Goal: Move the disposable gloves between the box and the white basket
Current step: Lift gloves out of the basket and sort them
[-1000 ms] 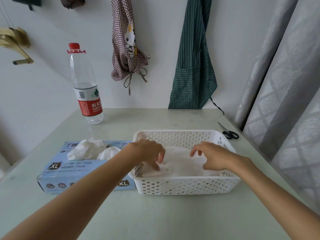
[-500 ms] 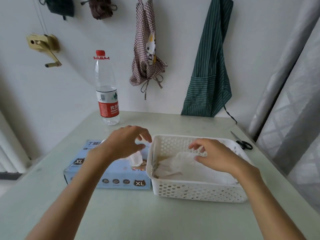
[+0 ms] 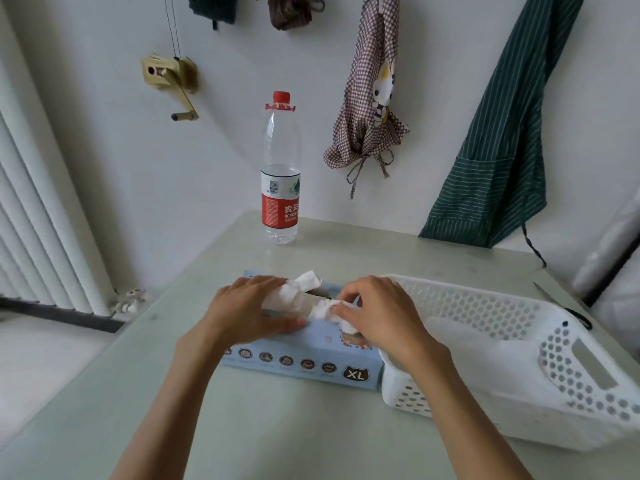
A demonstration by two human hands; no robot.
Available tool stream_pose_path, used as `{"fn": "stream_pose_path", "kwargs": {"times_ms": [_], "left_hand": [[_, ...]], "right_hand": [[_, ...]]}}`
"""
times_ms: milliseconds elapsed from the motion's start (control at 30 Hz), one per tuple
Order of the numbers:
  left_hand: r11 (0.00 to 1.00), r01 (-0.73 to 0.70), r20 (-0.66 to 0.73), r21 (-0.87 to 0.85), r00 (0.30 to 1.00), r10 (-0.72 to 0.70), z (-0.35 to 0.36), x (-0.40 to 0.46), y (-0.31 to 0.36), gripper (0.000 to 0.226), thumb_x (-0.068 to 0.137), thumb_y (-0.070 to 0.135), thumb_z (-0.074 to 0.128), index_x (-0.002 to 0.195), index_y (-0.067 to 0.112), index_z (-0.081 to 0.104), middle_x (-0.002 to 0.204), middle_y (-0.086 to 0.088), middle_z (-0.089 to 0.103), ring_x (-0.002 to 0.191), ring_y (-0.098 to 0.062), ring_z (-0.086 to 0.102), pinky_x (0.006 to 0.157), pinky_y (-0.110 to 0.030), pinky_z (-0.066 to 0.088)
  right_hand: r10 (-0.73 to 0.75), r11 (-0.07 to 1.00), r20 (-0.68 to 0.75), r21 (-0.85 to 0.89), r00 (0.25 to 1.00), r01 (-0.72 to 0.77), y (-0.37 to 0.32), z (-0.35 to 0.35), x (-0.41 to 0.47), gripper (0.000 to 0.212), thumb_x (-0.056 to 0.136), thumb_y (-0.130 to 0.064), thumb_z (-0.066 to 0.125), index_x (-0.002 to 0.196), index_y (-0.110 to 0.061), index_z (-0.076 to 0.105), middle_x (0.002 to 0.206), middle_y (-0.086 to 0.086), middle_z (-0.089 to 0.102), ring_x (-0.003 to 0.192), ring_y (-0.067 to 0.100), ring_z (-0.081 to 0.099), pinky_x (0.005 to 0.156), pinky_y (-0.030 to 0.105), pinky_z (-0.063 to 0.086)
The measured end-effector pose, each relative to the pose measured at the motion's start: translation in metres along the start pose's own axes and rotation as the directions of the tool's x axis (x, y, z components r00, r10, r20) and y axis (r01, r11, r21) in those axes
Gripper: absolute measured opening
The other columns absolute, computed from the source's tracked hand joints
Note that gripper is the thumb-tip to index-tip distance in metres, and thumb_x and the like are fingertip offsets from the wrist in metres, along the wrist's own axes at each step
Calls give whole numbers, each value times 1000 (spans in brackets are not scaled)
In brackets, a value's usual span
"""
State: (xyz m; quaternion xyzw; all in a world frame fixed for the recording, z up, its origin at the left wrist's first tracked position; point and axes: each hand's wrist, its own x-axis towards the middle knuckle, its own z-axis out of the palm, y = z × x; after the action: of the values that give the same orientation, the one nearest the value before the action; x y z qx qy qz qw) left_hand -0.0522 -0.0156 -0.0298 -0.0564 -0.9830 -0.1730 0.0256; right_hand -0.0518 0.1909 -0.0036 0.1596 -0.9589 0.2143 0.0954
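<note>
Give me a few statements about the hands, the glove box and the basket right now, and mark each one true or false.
1. Both hands are over the blue glove box. True.
2. The right hand pinches a white glove. True.
3. The left hand is inside the white basket. False: it rests on the box top.
4. The water bottle lies on its side. False: it stands upright, capped.
5. The basket sits to the box's right. True.

Box (image 3: 304,355) opening hid by hands; scissors (image 3: 568,311) maybe.
</note>
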Motion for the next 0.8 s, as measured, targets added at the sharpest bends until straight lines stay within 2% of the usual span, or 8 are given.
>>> {"fn": "stream_pose_path", "kwargs": {"times_ms": [100, 233, 333, 467, 500, 600, 700, 800], "left_hand": [[999, 29, -10, 27, 1000, -29, 3, -1, 6, 82, 70, 75, 55, 139, 37, 36, 144, 11, 41, 129, -17, 38, 104, -37, 33], [998, 40, -27, 40, 999, -39, 4, -1, 8, 82, 69, 74, 58, 138, 36, 38, 142, 10, 43, 127, -17, 41, 101, -35, 35], [999, 48, -23, 22, 999, -48, 4, 0, 8, 82, 68, 76, 57, 137, 36, 40, 142, 11, 44, 127, -17, 41, 100, -35, 35], [998, 48, 3, 50, 999, -48, 4, 0, 8, 82, 69, 75, 57, 138, 35, 39, 145, 10, 40, 132, -18, 36, 104, -37, 30], [997, 47, 11, 56, 999, -47, 3, 0, 8, 83, 69, 75, 56, 139, 35, 37, 146, 10, 39, 134, -18, 34, 105, -38, 29], [999, 36, 30, 37, 999, -37, 4, 0, 7, 86, 70, 75, 56, 142, 34, 34, 149, 11, 35, 136, -17, 31, 107, -38, 26], [999, 28, 24, 30, 999, -29, 4, 0, 6, 86, 69, 75, 56, 141, 34, 34, 149, 11, 34, 136, -16, 30, 107, -37, 24], [999, 37, -11, 27, 999, -36, 5, 1, 8, 85, 67, 76, 57, 139, 35, 37, 145, 12, 39, 133, -17, 35, 106, -37, 27]], "right_hand": [[46, 986, -74, 161, 996, -34, 6, -3, 1, 6, 84, -27, 67, 82, -30, 73, 80, -17, 65, 75, 1, 57, 60, 15, 38], [12, 980, 68, 198, 998, -25, 7, -13, 3, 6, 76, -24, 77, 80, -28, 75, 78, -14, 69, 72, 1, 63, 65, 19, 49], [45, 970, -107, 244, 993, -17, 9, -31, 13, 8, 71, -20, 82, 74, -25, 77, 67, -14, 69, 64, -1, 64, 60, 16, 46], [-33, 991, 119, 135, 992, 17, 1, -40, 16, 12, 71, -31, 82, 63, -29, 73, 60, -12, 67, 56, -3, 58, 58, 15, 45], [-47, 990, 115, 139, 992, 31, -1, -43, 19, 10, 73, -31, 80, 67, -26, 74, 63, -11, 69, 58, -2, 60, 61, 17, 48], [-57, 982, -36, 180, 998, 62, -3, -54, 28, 11, 78, -30, 76, 79, -19, 77, 74, -9, 72, 65, -2, 63, 66, 19, 52], [-97, 982, 67, 167, 993, 85, -9, -53, 26, 12, 79, -33, 75, 77, -21, 76, 72, -10, 71, 57, -7, 58, 58, 12, 45], [-8, 961, -116, 274, 993, 40, -6, -52, 28, 16, 75, -33, 78, 69, -19, 73, 62, -6, 69, 54, 2, 61, 59, 19, 50]]}}
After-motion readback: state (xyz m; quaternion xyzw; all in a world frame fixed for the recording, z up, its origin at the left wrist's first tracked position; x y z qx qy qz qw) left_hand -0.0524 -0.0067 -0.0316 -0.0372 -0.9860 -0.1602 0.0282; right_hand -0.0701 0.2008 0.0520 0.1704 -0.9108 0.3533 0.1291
